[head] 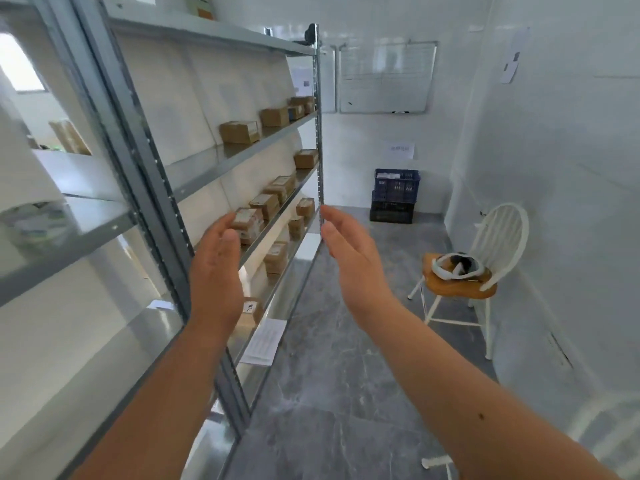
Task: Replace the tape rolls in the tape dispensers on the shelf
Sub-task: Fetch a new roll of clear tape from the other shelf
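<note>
Tape dispensers: none identifiable in view; location cannot be told.
Tape rolls: none seen, neither in hand nor on shelf.
Shelf: grey metal rack with pale boards, along the left wall, tiers holding small brown cardboard boxes.
Left hand: raised before the rack, fingers extended, palm inward, holding nothing.
Right hand: raised opposite, fingers loosely spread, empty.
Progress: judged not begun; no roll removed or fitted as far as visible. All swaps remain.
Surroundings: white spindle-back chair with wooden seat; stacked dark plastic crates by the far wall.
</note>
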Available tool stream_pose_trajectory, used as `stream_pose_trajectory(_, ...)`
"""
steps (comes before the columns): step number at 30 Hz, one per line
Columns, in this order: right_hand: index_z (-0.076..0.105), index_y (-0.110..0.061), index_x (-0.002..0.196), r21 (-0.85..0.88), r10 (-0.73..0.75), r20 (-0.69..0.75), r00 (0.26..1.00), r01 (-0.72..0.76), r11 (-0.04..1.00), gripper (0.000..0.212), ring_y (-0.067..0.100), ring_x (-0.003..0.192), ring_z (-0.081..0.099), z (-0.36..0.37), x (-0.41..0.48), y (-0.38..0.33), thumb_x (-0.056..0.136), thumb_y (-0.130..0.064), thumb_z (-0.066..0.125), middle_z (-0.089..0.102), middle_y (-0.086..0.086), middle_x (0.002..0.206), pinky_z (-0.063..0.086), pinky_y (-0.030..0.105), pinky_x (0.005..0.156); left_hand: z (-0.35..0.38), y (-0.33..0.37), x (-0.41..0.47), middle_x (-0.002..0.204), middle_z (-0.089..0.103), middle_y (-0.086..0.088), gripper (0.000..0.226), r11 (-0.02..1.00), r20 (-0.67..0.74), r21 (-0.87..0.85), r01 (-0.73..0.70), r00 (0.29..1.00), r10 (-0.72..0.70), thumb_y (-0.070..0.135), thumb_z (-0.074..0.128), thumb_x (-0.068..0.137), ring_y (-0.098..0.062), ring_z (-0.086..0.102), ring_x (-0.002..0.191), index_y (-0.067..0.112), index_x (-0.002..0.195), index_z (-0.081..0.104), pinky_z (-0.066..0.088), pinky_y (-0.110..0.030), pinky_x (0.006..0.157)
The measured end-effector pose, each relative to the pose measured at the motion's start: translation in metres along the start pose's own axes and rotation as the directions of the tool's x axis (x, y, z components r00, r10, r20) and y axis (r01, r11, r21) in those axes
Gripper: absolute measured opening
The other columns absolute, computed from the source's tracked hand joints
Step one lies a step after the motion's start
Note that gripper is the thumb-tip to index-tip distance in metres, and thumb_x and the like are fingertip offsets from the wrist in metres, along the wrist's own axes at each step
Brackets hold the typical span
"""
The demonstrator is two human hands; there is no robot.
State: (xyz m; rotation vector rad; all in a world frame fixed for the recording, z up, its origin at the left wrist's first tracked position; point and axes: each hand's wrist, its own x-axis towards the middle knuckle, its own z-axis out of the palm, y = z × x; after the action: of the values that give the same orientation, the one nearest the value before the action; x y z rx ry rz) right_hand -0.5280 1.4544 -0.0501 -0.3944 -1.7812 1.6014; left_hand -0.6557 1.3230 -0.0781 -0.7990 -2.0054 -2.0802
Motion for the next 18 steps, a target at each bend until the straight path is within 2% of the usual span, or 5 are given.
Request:
stream_pose_trajectory(2,0.061,-0.036,0.138,0.018,-0.011,0.083,0.996,0.01,1.0,0.048,0.009,0.134,0.053,0.024,0.019,0.004,0.093,-0.052,0.053,0.061,-0.009,0.143,0.042,0.037,0.114,-0.013,-0.007,0.015,0.142,0.058,0.015,0.042,1.0,-0.073,0.02,-0.002,0.997,0.004,0.055,0.041,0.099,-0.003,0.055,0.131,0.043,0.135,0.058,0.043,-0.026,0.11)
stream_pose_trajectory(5,0.058,-0.035,0.141,0.058,-0.016,0.183,0.983,0.006,0.998,0.04,0.005,0.133,0.051,0.059,0.045,0.014,0.102,-0.043,0.05,0.056,-0.011,0.146,0.041,0.032,0.113,-0.035,-0.02,0.034,0.145,0.06,0.006,0.055,0.999,-0.179,0.04,0.005,0.984,0.002,0.058,0.042,0.095,-0.012,0.054,0.135,0.035,0.141,0.06,0.042,-0.042,0.117)
stream_pose_trajectory(9,0.059,-0.035,0.139,0.129,-0.055,0.318,0.946,0.014,0.991,0.034,-0.014,0.119,0.051,0.113,0.081,0.026,0.106,-0.035,0.049,0.057,-0.02,0.138,0.042,0.009,0.095,-0.066,-0.034,0.06,0.144,0.062,0.008,0.055,0.998,-0.287,0.06,-0.028,0.957,0.044,0.061,0.045,0.094,-0.011,0.055,0.136,0.034,0.14,0.06,0.04,-0.045,0.119)
stream_pose_trajectory(14,0.059,-0.031,0.141,0.21,-0.104,0.412,0.905,0.016,0.978,0.036,-0.008,0.125,0.054,0.187,0.114,0.032,0.106,-0.034,0.051,0.06,-0.018,0.142,0.044,0.024,0.111,-0.11,-0.045,0.088,0.145,0.06,0.013,0.054,0.993,-0.424,0.119,-0.01,0.904,0.06,0.056,0.045,0.095,-0.008,0.054,0.137,0.033,0.142,0.059,0.039,-0.041,0.12)
stream_pose_trajectory(18,0.058,-0.023,0.143,0.283,-0.123,0.507,0.853,-0.03,0.959,0.038,-0.006,0.123,0.056,0.238,0.127,0.039,0.106,-0.029,0.052,0.061,-0.009,0.143,0.047,0.013,0.102,-0.141,-0.055,0.102,0.138,0.062,0.02,0.045,0.985,-0.496,0.17,0.01,0.865,0.076,0.05,0.046,0.101,-0.002,0.056,0.133,0.034,0.141,0.059,0.043,-0.038,0.116)
